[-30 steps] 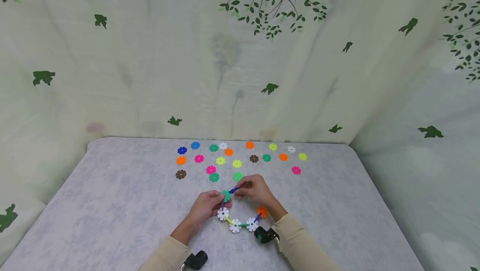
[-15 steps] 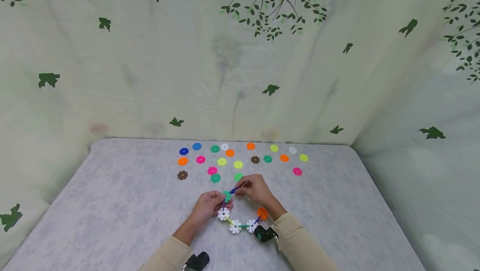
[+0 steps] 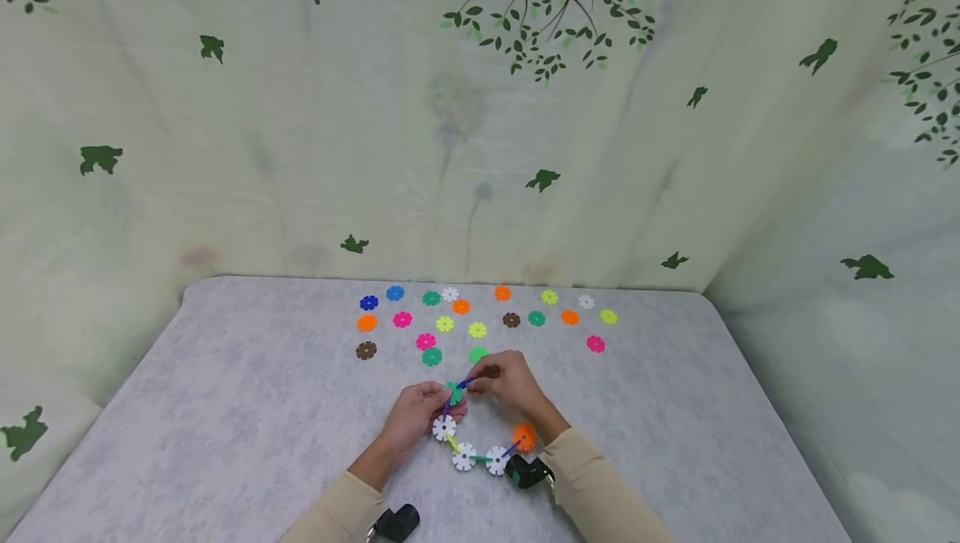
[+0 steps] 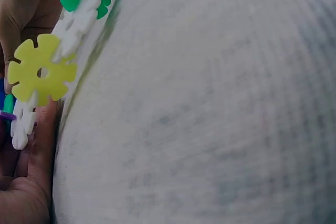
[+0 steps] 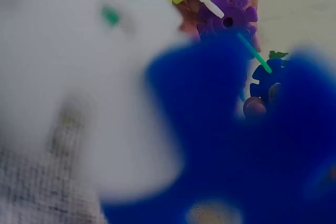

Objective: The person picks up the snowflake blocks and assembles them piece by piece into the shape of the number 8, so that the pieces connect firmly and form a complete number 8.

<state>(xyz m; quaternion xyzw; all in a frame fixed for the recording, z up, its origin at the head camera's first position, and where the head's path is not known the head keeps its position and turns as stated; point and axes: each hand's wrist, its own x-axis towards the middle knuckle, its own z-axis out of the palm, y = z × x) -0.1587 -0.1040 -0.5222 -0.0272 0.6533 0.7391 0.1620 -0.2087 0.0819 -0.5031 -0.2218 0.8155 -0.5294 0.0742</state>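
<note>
My left hand [image 3: 412,418] pinches the green slotted disc [image 3: 454,394] at the upper end of a chain of interlocking snowflake discs. A blue slotted disc [image 3: 466,382], seen edge-on, is pinched by my right hand [image 3: 512,380]. It meets the green disc's edge; how deep it sits in the slot is unclear. Below, the chain curves through a purple disc [image 5: 228,20], white discs [image 3: 464,457], a yellow disc [image 4: 42,69] and on to an orange disc [image 3: 524,437] near my right wrist. In the right wrist view a blurred blue disc [image 5: 210,156] blocks much of the scene.
Loose slotted discs lie scattered at the table's back, among them a brown disc [image 3: 366,350], a pink disc [image 3: 596,344] and a light green disc [image 3: 478,354] just beyond my right hand. A grey cloth covers the table [image 3: 247,409]; a printed curtain [image 3: 375,151] hangs behind.
The blue disc has come up against the green one. The chain's lower discs have swung slightly left and toward me. Both hands have barely moved.
</note>
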